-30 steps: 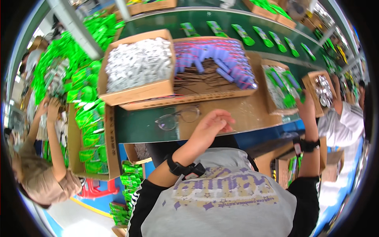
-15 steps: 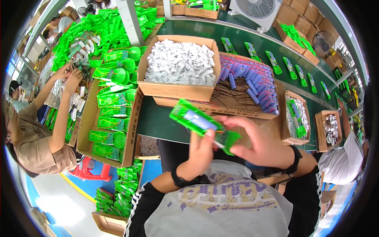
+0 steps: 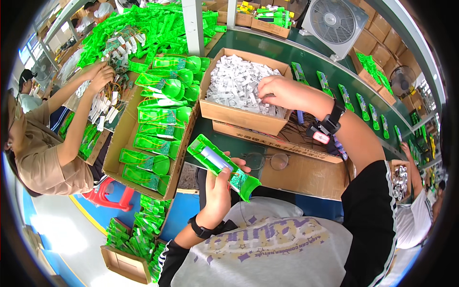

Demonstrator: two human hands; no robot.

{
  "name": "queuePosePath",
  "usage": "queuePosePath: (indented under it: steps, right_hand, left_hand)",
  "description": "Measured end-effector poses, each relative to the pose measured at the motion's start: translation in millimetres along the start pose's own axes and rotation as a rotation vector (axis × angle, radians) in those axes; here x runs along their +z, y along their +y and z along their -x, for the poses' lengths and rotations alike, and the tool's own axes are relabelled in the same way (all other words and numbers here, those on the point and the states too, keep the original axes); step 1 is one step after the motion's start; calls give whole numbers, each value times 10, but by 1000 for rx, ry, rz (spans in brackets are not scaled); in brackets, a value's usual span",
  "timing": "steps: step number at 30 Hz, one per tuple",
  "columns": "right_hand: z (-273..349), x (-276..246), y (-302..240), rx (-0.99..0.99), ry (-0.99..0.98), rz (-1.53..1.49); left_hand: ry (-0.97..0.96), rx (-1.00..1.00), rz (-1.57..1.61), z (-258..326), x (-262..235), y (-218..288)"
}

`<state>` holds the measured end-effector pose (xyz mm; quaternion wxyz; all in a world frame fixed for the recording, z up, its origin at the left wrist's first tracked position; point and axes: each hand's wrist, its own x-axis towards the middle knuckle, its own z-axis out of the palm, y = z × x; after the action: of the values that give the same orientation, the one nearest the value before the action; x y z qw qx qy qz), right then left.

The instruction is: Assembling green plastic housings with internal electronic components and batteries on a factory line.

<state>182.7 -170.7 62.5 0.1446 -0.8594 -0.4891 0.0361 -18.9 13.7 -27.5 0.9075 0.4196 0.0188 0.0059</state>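
Observation:
My left hand (image 3: 217, 193) is closed around a green plastic housing (image 3: 198, 149), held tilted above my lap. A blue-purple cylindrical battery (image 3: 216, 159) lies inside it, and a small green circuit board (image 3: 237, 181) sits toward its near end. A thin dark wire hangs from that end. My right hand (image 3: 282, 93) reaches into a cardboard box (image 3: 244, 117) heaped with small white plastic parts (image 3: 234, 76). Its fingers are bent together, tips down among the parts; whatever they pinch is hidden.
Left stands a carton (image 3: 138, 184) of green housings with boards. My right forearm partly covers a battery carton (image 3: 272, 138). Eyeglasses (image 3: 278, 161) rest near the table's front. Beyond, a row of green housings (image 3: 344, 98) lines the green bench. A co-worker's hands (image 3: 98, 76) handle wired parts at left.
My right hand has left the green housing and moved up and forward into the box of white parts. My left hand keeps the housing, now slightly lower and left. The view has swung right.

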Motion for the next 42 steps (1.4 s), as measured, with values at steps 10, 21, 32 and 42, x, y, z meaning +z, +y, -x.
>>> queuePosePath:
  steps: [10,21,32,42]
  right_hand:
    - [303,35,-498,309,329,-697]
    - [837,334,-943,394,534,-1465]
    - [987,607,-1108,445,918,-1664]
    - [898,514,-1176,713,857,-1552]
  left_hand:
    - [-204,-135,-139,-212,140,-35]
    - [-439,-162,-295,-214,423,-180]
    - [-623,-150,-461,-181,566,-251]
    - [-661,-217,-353,-220,564,-324]
